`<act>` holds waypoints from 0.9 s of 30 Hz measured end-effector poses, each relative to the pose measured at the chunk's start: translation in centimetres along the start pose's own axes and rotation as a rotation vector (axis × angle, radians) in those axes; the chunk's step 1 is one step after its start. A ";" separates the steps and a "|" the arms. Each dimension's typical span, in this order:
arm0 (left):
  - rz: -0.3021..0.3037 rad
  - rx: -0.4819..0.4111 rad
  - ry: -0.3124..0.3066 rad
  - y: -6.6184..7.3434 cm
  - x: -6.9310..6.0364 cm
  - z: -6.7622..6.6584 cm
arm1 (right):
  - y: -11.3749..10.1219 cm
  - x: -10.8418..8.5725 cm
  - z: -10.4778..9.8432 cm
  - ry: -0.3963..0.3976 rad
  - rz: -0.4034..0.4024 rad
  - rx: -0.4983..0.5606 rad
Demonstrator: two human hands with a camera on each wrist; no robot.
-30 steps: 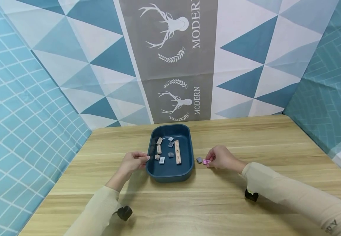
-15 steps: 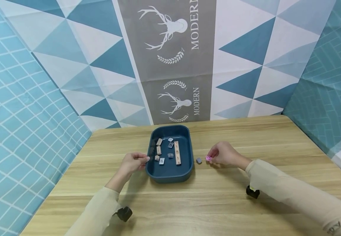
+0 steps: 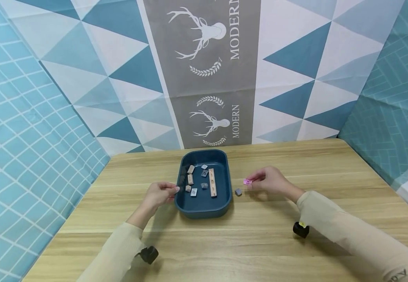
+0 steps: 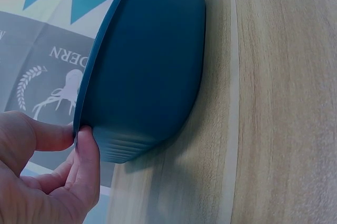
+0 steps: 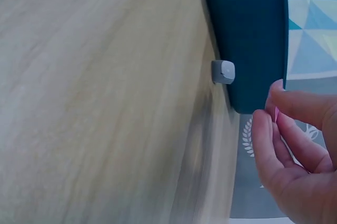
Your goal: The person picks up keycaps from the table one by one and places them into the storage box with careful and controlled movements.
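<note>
With thumb and fingers, my left hand pinches the left rim of a dark blue plastic tub. The left wrist view shows the thumb over that rim and a finger against the tub's outer wall. Just right of the tub, my right hand holds a small flat pink piece with printed marks, raised above the table. In the right wrist view my fingers cover most of it. A small grey cube sits on the table between that hand and the tub.
Inside the tub lie a long wooden strip, beige blocks, a white printed tile and several other small pieces. The wooden table meets a patterned backdrop at its far edge.
My right hand has picked the pink piece up from beside the grey cube and raised it off the table. My left hand has stayed at the tub's rim.
</note>
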State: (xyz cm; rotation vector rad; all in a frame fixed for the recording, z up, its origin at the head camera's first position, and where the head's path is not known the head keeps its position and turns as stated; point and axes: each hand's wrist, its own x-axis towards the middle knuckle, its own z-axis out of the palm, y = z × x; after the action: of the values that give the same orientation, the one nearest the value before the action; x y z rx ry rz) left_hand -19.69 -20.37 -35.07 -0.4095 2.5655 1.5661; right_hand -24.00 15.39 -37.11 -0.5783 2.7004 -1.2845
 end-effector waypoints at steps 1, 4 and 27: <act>0.000 0.000 0.000 0.0 0.0 0.0 | 0.0 0.1 -0.1 0.006 0.001 0.011; -0.001 0.003 -0.001 0.1 0.0 0.0 | 0.0 0.3 -0.4 0.016 0.033 0.057; -0.015 0.013 0.003 0.1 0.1 0.1 | -1.8 1.2 -2.2 -0.085 0.174 0.327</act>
State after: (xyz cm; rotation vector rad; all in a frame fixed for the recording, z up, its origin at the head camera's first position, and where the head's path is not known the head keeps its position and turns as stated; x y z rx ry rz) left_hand -19.85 -20.24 -35.11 -0.4289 2.5671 1.5447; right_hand -25.13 15.51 -34.25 -0.3436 2.3411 -1.5649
